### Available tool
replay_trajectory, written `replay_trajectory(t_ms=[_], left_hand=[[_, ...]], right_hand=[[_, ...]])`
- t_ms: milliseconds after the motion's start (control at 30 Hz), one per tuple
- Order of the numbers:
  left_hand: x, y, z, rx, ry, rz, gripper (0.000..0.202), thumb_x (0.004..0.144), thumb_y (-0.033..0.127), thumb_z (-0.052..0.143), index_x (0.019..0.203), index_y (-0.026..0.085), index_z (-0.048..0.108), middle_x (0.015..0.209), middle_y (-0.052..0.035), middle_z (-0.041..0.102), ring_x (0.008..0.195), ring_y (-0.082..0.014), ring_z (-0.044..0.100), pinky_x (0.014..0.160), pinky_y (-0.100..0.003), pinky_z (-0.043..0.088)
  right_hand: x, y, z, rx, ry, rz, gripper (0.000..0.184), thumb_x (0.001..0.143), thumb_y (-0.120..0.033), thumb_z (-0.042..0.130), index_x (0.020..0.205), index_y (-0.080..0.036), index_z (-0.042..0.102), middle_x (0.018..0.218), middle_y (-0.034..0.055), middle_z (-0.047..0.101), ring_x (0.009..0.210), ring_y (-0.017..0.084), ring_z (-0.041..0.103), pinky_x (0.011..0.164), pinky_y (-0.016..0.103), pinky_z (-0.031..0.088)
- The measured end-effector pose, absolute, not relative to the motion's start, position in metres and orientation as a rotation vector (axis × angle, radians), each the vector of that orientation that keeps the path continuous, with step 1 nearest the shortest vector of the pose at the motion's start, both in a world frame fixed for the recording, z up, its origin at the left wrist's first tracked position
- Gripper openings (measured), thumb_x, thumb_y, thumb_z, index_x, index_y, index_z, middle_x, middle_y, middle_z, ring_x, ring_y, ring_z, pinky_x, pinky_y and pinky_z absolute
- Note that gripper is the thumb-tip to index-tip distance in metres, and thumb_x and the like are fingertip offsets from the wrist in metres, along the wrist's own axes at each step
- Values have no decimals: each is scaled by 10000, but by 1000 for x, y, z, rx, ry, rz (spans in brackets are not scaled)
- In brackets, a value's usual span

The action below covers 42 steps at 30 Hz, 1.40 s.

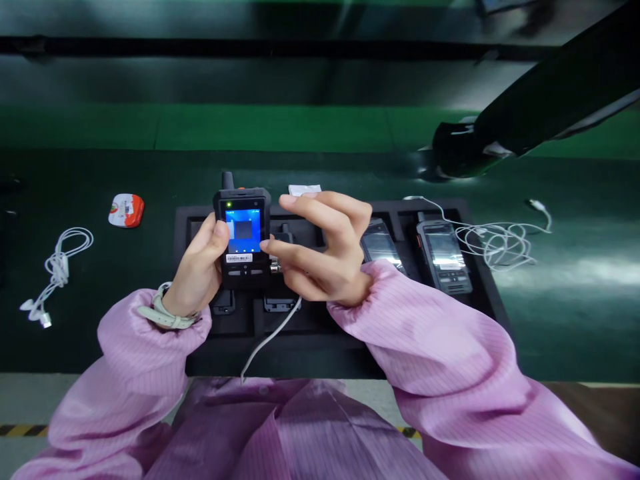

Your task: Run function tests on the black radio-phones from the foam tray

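My left hand is closed around a black handheld radio, held upright above a black tray. The radio has a stubby antenna, a lit blue screen and a green light. My right hand is at its right side with fingers apart, one fingertip at the screen's lower right edge. A metal plug sits against the radio's right side, close to the right fingers. From behind that hand a white cable runs down to the table's front edge. Whether the plug is fully seated is hidden.
The black tray holds several more radios, including one radio at right. Coiled white cables lie left and right. A red-and-white packet is at left. A dark arm-like post reaches in from the upper right.
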<state>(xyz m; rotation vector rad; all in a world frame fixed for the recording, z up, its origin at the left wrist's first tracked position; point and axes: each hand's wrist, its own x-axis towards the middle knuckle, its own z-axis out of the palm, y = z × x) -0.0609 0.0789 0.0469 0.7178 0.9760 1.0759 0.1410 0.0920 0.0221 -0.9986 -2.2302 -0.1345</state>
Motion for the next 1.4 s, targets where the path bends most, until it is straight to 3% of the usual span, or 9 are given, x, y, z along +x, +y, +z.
replay_trajectory(t_ms=[267, 400, 500, 733, 867, 1000, 1133, 1300, 1400], left_hand=[[-61, 78, 47, 740, 950, 1073, 422, 944, 480, 667, 1281, 227, 664, 1234, -86, 752, 1239, -298, 686, 1043, -427, 578], [-61, 79, 47, 738, 975, 1083, 398, 940, 469, 674, 1247, 215, 673, 1233, -83, 751, 1260, -290, 669, 1047, -397, 570], [-61, 79, 47, 738, 979, 1087, 424, 930, 476, 688, 1253, 202, 667, 1234, -91, 748, 1261, -289, 669, 1051, -387, 566], [-62, 79, 45, 766, 980, 1083, 385, 977, 463, 622, 1261, 207, 666, 1277, -90, 732, 1299, -283, 645, 1062, -383, 558], [-63, 79, 43, 772, 984, 1086, 354, 981, 445, 615, 1241, 214, 680, 1267, -86, 733, 1333, -292, 622, 1081, -398, 549], [-62, 78, 42, 784, 1022, 1135, 300, 980, 426, 621, 1164, 205, 707, 1235, -85, 741, 1341, -303, 619, 1099, -401, 538], [-60, 79, 44, 758, 1032, 1114, 310, 1003, 404, 577, 1217, 210, 689, 1205, -85, 751, 1319, -297, 636, 1090, -415, 545], [-60, 80, 46, 757, 1024, 1099, 315, 1001, 406, 579, 1213, 202, 691, 1230, -82, 743, 1316, -285, 632, 1073, -383, 551], [-61, 80, 45, 759, 1035, 1103, 288, 997, 398, 589, 1183, 207, 698, 1230, -76, 741, 1332, -282, 621, 1075, -371, 548]], right_hand=[[134, 92, 26, -796, -2189, -55, 319, 949, -333, 568, 1260, -356, 638, 1565, 11, 453, 1388, 302, 406, 1183, 573, 379], [135, 92, 29, -924, -2221, -58, 263, 959, -442, 573, 1165, -328, 688, 1556, -4, 467, 1415, 335, 382, 1209, 606, 334], [137, 93, 29, -929, -2148, -187, 255, 964, -470, 547, 1033, -277, 699, 1513, 8, 503, 1389, 335, 398, 1183, 592, 374], [133, 100, 25, -706, -2027, -275, 240, 988, -423, 482, 1138, -285, 609, 1507, 7, 474, 1321, 267, 442, 1096, 482, 470], [129, 97, 28, -764, -2148, -156, 270, 988, -443, 523, 1179, -280, 623, 1544, 41, 416, 1391, 310, 384, 1163, 557, 396], [129, 92, 30, -807, -2255, -78, 508, 946, -616, 569, 1365, -329, 581, 1604, 47, 300, 1477, 390, 304, 1200, 676, 307], [136, 91, 26, -842, -2252, -81, 636, 837, -776, 615, 1301, -342, 644, 1625, -1, 296, 1494, 461, 247, 1193, 740, 275], [137, 93, 27, -853, -2126, -246, 404, 934, -601, 554, 1171, -297, 676, 1608, 3, 293, 1423, 377, 355, 1162, 642, 397], [131, 92, 31, -923, -2234, -161, 446, 931, -614, 565, 1262, -325, 643, 1605, 12, 272, 1447, 386, 328, 1176, 656, 363]])
